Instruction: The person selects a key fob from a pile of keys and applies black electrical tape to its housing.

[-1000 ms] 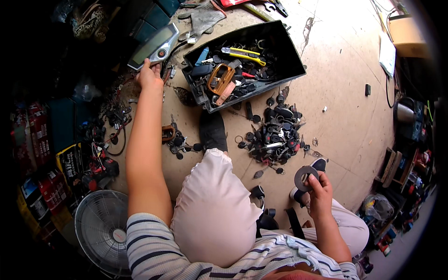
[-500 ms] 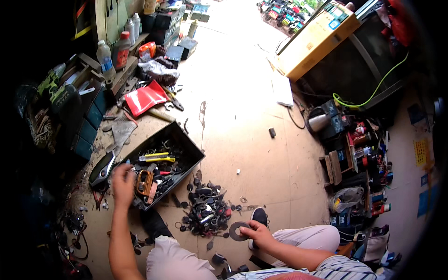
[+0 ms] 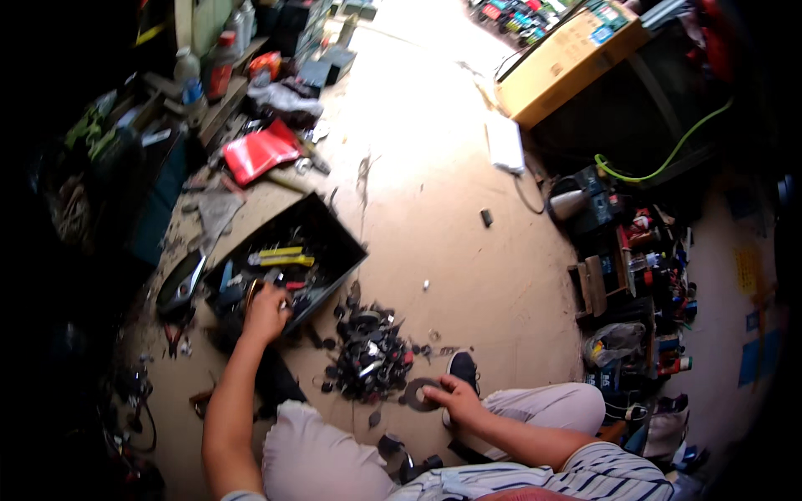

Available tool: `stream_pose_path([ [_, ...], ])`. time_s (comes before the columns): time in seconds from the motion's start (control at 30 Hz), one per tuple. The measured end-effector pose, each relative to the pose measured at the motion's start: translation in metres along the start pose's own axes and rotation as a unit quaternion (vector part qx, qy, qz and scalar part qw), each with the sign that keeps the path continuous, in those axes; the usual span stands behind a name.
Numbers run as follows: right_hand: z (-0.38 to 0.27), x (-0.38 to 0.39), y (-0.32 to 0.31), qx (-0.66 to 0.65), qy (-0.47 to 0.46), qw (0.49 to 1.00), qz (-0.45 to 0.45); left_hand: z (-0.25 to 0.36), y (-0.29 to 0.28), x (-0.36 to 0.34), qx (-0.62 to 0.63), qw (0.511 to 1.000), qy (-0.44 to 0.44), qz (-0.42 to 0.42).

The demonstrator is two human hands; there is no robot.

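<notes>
My left hand (image 3: 267, 311) reaches into the black open box (image 3: 341, 265), its fingers curled round a brown, frame-shaped piece (image 3: 251, 290) that is mostly hidden. Yellow-handled cutters (image 3: 284, 257) and other small parts lie in the box around it. In my right hand (image 3: 458, 399) a flat dark ring (image 3: 418, 394) with a large centre hole is pinched at its edge. Just left of the ring, a heap of small black parts (image 3: 366, 355) covers a patch of the floor.
Left of the box lie a dark, silver-edged tool (image 3: 181, 281) and red-handled pliers (image 3: 174, 336). A red packet (image 3: 261, 152) and bottles (image 3: 221, 65) are farther back. A cardboard box (image 3: 572, 63) and crowded shelves (image 3: 643, 275) line the right. My shoe (image 3: 462, 370) is beyond my right hand.
My left hand has moved right from beside the box into it and closed round the brown piece. My right hand, still holding the ring, has shifted slightly up and left.
</notes>
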State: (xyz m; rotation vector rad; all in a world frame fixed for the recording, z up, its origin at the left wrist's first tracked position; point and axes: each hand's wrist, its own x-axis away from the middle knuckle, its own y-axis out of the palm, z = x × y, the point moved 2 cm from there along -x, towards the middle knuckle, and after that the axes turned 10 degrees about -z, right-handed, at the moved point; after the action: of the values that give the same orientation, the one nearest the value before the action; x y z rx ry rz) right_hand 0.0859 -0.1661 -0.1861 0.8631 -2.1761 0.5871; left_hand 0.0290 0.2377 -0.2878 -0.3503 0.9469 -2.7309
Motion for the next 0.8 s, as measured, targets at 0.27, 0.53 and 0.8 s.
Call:
stream_pose_path([
  [0.27, -0.063, 0.01, 0.015, -0.116, -0.027, 0.993, -0.005, 0.105, -0.007, 0.003, 0.677, 0.727, -0.105, -0.052],
  [0.53, -0.075, 0.01, 0.01, -0.172, -0.073, 0.982, -0.033, 0.148, 0.042, 0.024, 0.601, 0.742, -0.194, -0.223],
  [0.8, -0.071, 0.012, 0.011, -0.153, -0.048, 0.987, -0.027, 0.165, 0.059, 0.03, 0.588, 0.717, -0.165, -0.337],
])
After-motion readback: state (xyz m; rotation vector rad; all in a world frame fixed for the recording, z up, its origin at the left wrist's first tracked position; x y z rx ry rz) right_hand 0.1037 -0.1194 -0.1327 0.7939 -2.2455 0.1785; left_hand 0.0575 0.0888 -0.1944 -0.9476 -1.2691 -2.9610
